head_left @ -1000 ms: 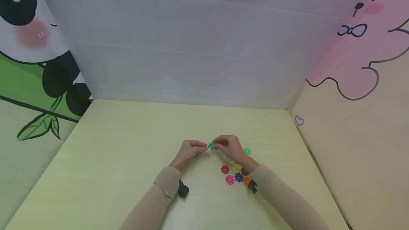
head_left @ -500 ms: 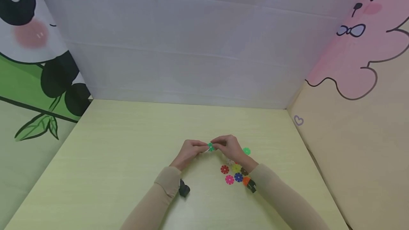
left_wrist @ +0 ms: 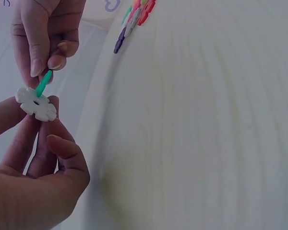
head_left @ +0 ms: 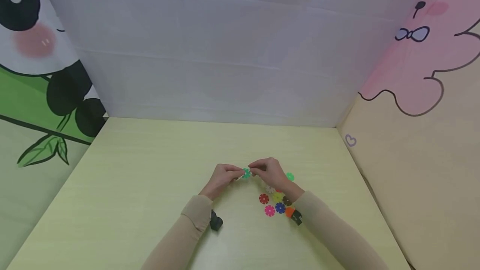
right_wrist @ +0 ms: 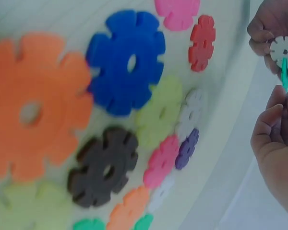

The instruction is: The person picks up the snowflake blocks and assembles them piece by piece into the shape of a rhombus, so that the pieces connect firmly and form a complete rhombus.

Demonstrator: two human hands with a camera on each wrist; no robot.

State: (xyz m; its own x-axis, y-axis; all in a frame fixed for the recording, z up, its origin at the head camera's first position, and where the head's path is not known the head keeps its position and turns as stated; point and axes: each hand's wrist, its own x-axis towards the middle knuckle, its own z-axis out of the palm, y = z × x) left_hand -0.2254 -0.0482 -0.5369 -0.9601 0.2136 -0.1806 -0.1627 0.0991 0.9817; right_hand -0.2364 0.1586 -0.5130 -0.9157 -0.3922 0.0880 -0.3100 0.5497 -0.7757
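Observation:
My left hand (head_left: 224, 177) pinches a white notched disc (left_wrist: 29, 101), a flower-shaped interlocking piece, held above the table. My right hand (head_left: 269, 173) pinches the outer end of a green notched disc (head_left: 246, 173). In the left wrist view the green disc shows edge-on and stands crosswise against the white one, its lower end at the white rim. From the right wrist view, the white disc (right_wrist: 282, 47) faces the camera with the green disc (right_wrist: 284, 76) reaching from it to the right fingertips.
Several loose notched discs lie on the table below the right forearm, among them a pink disc (head_left: 269, 211), a blue disc (head_left: 280, 208), a red disc (head_left: 264, 198) and an orange disc (right_wrist: 36, 105). A light green disc (head_left: 290, 176) lies beyond the right wrist. Printed walls surround the table.
The green disc has shifted slightly left and down, showing more of its face between the fingers. Both hands stay almost in place, and the loose discs lie as before.

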